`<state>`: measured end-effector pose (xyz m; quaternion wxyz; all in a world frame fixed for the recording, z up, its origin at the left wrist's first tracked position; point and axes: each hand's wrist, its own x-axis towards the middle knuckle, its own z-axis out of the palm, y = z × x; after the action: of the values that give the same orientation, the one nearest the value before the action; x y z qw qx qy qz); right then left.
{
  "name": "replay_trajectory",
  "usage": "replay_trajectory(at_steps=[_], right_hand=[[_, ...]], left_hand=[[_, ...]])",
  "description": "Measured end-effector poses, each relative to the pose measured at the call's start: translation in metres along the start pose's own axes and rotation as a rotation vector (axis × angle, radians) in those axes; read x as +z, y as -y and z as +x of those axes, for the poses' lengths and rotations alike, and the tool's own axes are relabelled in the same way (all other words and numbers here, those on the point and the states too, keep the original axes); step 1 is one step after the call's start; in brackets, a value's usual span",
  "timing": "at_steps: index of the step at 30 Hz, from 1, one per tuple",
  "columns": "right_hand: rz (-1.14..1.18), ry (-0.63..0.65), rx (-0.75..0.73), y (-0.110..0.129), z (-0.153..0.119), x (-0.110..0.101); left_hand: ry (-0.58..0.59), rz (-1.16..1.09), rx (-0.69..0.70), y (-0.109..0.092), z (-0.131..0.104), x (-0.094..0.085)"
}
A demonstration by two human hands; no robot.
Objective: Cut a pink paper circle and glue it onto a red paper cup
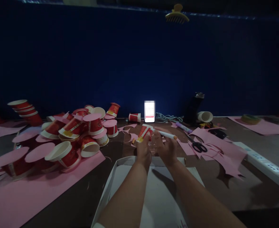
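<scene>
My left hand (pixel 143 150) is closed around a red and yellow paper cup (pixel 144 132), tilted above the far end of a white box lid. A white marker-like pen (pixel 166 134) with an orange end lies across the fingers of my right hand (pixel 166 147), its other end close to the cup's rim. The fingers of the right hand are bent around the pen. To the left, several red paper cups (pixel 94 125) are heaped, many with pink paper circles (pixel 40 152) on their ends. Both forearms reach over the shallow white box (pixel 127 183).
Pink paper sheets (pixel 58 190) lie left, cut scraps (pixel 227 153) right. Black-handled scissors (pixel 199 147) and a purple stick (pixel 184 128) lie among the scraps. A lit phone (pixel 149 110), a cable (pixel 165 117) and a dark bottle (pixel 193 107) stand near the blue wall. A white power strip (pixel 260 160) lies right.
</scene>
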<state>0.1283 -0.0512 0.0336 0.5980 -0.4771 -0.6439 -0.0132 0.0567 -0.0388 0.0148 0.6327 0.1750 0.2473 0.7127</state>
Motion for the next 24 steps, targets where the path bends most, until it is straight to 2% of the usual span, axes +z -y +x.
replay_trajectory(at_steps=[9, 17, 24], right_hand=[[-0.015, -0.005, -0.04, -0.0029, -0.0002, 0.0008], [-0.032, 0.006, -0.007, -0.0065, -0.0014, 0.0028], [-0.018, 0.012, -0.029, -0.0036, 0.0, 0.0026]], left_hand=[[-0.013, 0.003, 0.02, 0.0, -0.0012, 0.002], [-0.026, -0.015, 0.014, 0.0, -0.0016, 0.0026], [0.018, -0.025, -0.057, 0.0008, -0.0007, -0.0002]])
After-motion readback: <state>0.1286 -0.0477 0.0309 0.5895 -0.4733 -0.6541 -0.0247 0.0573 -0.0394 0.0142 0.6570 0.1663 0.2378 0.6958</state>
